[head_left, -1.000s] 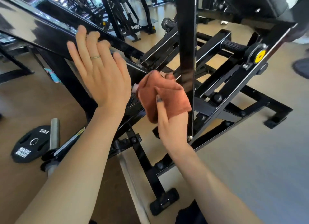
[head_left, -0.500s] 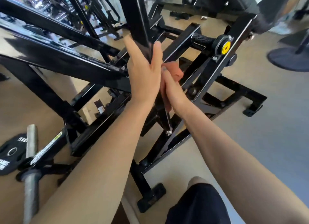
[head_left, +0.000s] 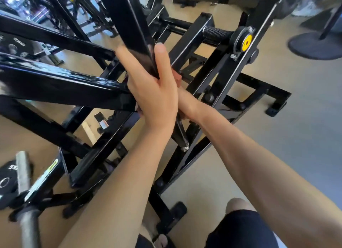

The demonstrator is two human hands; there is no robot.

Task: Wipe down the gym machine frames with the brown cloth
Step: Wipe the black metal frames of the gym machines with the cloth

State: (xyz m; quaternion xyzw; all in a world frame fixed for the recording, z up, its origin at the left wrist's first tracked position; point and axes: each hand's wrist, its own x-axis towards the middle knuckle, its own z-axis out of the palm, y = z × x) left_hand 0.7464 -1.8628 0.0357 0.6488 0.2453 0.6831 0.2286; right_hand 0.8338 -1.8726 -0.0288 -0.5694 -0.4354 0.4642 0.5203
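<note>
Floor (head_left: 288,155): tan surface, grey section to the right of the hands. Standing on it: black machine frame (head_left: 209,92), its feet beyond and below the hands; black weight plate (head_left: 5,183), far lower left; round dark base (head_left: 314,46), upper right.

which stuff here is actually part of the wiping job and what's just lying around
Part of the job:
- brown cloth, only a sliver showing behind the hands
- black frame bar
- left hand, gripping that bar
- right hand, mostly hidden, by the cloth

Just lying about:
- weight plate on the floor
- steel barbell sleeve
- yellow-capped pivot
- round black base
</note>
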